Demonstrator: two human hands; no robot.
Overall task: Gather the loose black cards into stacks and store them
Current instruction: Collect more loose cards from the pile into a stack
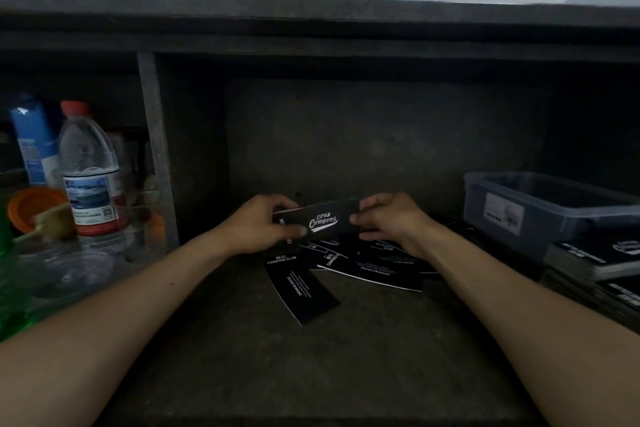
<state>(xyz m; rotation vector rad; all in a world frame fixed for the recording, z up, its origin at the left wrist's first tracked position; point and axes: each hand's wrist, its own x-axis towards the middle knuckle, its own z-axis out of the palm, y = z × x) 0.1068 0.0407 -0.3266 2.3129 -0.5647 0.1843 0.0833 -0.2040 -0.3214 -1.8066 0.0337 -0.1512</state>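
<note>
A small stack of black cards (323, 220) with white lettering is held up between both hands over the dark shelf. My left hand (258, 227) grips its left end and my right hand (389, 218) pinches its right end. Below the hands, several loose black cards (374, 269) lie fanned and overlapping on the shelf. One more black card (301, 289) lies apart at the front left of that pile. Finished stacks of black cards (595, 262) sit at the right edge.
A grey plastic bin (540, 208) stands at the right, behind the stacks. Left of a vertical divider (154, 149) are a water bottle (90, 173), a blue container (33, 146), an orange cup (33, 210) and clear plastic lids. A shelf runs overhead.
</note>
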